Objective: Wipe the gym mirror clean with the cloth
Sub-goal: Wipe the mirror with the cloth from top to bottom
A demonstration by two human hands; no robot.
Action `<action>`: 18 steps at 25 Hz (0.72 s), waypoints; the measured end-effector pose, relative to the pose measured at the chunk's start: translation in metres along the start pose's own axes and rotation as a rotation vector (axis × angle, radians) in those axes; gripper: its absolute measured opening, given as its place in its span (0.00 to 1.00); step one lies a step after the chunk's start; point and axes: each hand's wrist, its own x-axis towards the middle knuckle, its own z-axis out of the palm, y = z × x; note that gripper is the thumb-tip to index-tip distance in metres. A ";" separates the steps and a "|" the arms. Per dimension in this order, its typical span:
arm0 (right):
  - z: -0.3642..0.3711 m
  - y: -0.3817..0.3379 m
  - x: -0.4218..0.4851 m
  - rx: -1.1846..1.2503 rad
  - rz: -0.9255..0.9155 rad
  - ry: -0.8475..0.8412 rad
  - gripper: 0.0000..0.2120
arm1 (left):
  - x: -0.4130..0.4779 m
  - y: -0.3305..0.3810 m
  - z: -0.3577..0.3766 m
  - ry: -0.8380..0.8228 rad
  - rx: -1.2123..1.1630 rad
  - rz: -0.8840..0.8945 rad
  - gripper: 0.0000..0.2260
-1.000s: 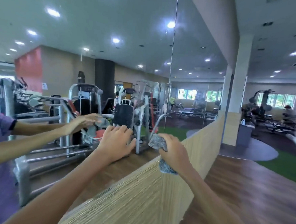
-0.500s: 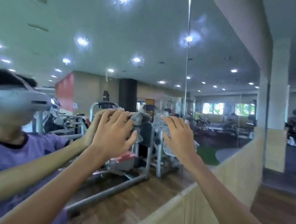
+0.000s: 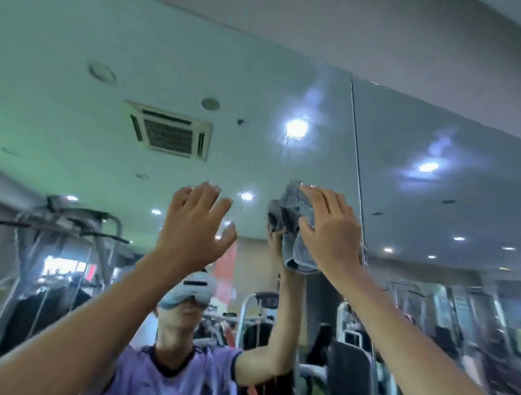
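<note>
The gym mirror (image 3: 79, 67) fills the view in front of me and reflects the ceiling, the machines and me. High on the glass, my right hand (image 3: 330, 228) presses a crumpled grey cloth (image 3: 294, 211) flat against it, just left of the vertical seam (image 3: 357, 172) between two panes. Its fingers lie straight over the cloth, thumb along the side. My left hand (image 3: 197, 221) is raised beside it with fingers spread, flat on or just off the glass, holding nothing.
The mirror's top edge meets a grey soffit (image 3: 382, 37) above. Reflected gym machines (image 3: 70, 232) and a ceiling air vent (image 3: 172, 132) show in the glass. Smears glow around the reflected lamps (image 3: 296, 128).
Both hands rose from the mirror's lower edge to high up on the glass, the cloth going up with the right hand. My view tilted upward, away from the wooden ledge.
</note>
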 end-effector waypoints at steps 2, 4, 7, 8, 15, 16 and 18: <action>0.017 0.011 0.024 -0.005 -0.037 0.021 0.26 | 0.029 -0.007 0.002 0.019 0.076 0.030 0.19; 0.030 0.021 0.045 -0.032 -0.067 0.069 0.25 | 0.051 -0.014 0.002 0.014 0.126 0.024 0.23; 0.045 0.021 0.063 -0.019 0.030 0.171 0.24 | 0.056 -0.021 0.013 -0.025 0.118 -0.089 0.28; 0.052 0.015 0.063 -0.021 0.042 0.187 0.23 | 0.056 -0.023 0.017 -0.022 0.095 -0.109 0.29; 0.075 -0.027 0.048 0.018 0.129 0.020 0.28 | 0.054 -0.026 0.015 -0.040 0.045 -0.151 0.32; 0.073 -0.029 0.042 0.046 0.114 -0.023 0.29 | 0.054 -0.025 0.015 -0.050 0.049 -0.142 0.32; 0.068 -0.026 0.026 0.065 0.005 -0.088 0.28 | 0.055 -0.029 0.012 -0.066 0.070 -0.108 0.32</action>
